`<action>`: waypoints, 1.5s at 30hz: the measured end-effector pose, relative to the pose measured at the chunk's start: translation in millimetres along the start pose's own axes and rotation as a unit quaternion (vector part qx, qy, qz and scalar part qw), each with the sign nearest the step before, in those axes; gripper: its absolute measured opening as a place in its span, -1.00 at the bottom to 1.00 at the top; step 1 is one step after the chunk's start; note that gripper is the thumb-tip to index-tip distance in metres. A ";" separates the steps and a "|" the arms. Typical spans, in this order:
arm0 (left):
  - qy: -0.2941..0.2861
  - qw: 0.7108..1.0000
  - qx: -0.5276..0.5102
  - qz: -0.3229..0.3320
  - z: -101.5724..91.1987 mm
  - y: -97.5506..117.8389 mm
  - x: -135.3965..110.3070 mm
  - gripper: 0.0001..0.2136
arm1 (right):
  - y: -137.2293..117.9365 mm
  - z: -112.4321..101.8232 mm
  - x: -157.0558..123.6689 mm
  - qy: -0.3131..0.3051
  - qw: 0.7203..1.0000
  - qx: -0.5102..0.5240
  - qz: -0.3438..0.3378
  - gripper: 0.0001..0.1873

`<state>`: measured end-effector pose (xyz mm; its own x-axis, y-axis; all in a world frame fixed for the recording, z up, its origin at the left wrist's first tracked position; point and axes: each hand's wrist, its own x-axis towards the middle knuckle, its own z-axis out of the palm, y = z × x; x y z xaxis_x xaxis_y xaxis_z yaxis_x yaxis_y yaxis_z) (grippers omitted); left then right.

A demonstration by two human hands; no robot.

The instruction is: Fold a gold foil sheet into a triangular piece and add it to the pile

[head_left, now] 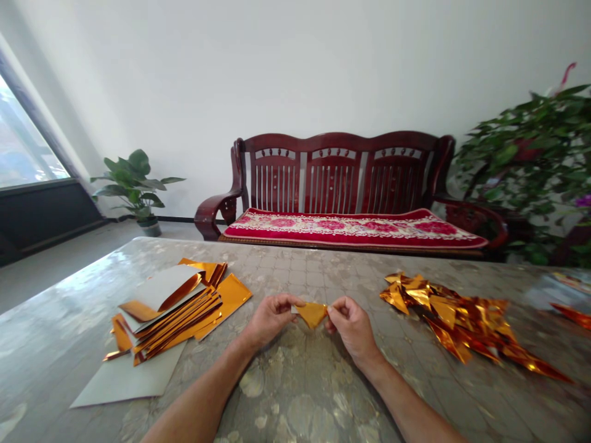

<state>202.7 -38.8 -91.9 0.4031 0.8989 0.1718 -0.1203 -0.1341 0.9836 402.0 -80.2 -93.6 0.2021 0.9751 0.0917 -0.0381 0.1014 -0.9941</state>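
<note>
Left hand (272, 320) and right hand (353, 329) are both pinching a small folded piece of gold foil (312, 314), fingertips closing on opposite ends, neither hand clenching into a fist (a white backing edge is showing at the left end). The piece is sitting between the hands, apparently just above the table, likely gripped two-handed to stop the fold springing open. At 10 o'clock, a stack of gold-and-white foil sheets (178, 311) is lying on a grey card (124, 375), seemingly staged as flat stock within left-hand reach. At 3 o'clock, a loose pile of creased gold foil (455, 320) is lying on the marbled tabletop (92, 295), apparently kept apart from the flat stock. Farther out at 12 o'clock, a dark red wooden bench (332, 178) with a red floral runner (355, 229) is standing against the wall, with a potted plant (133, 184) at 11 o'clock and a large leafy plant (526, 160) at 1 o'clock.
</note>
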 end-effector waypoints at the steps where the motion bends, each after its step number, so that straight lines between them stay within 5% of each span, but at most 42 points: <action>1: -0.001 1.000 -0.002 0.000 -0.4 0.0 0.4 -0.63 | 0.4 -0.4 -0.1 -0.002 1.000 -0.001 0.001 -0.69; 13: -0.005 0.996 0.086 -0.012 -8.0 -2.5 -0.2 -0.76 | 3.2 -1.1 0.8 -0.003 1.000 0.007 0.000 -0.67; 23: 0.058 0.991 0.119 0.002 0.2 -3.2 -2.2 -0.85 | 1.1 -0.7 -1.5 -0.026 1.000 0.003 0.007 -0.61; 32: 0.093 0.988 0.122 -0.003 2.9 -1.1 -4.7 -0.56 | 6.4 -2.7 1.7 -0.075 0.996 0.033 0.042 -0.64; 36: 0.107 0.979 0.175 0.009 2.8 0.0 -7.4 -0.66 | 4.6 -3.7 -0.2 -0.112 0.993 -0.006 0.040 -0.73; 45: 0.104 0.979 0.175 -0.019 7.5 -2.2 -10.6 -0.82 | -9.1 -8.6 -3.6 -0.062 0.992 -0.104 -0.029 -0.76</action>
<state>205.5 -51.2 -95.5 0.2025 0.9669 0.1551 0.2235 -0.1998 0.9540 410.0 -86.3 -85.4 0.0759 0.9868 0.1429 0.1756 0.1278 -0.9761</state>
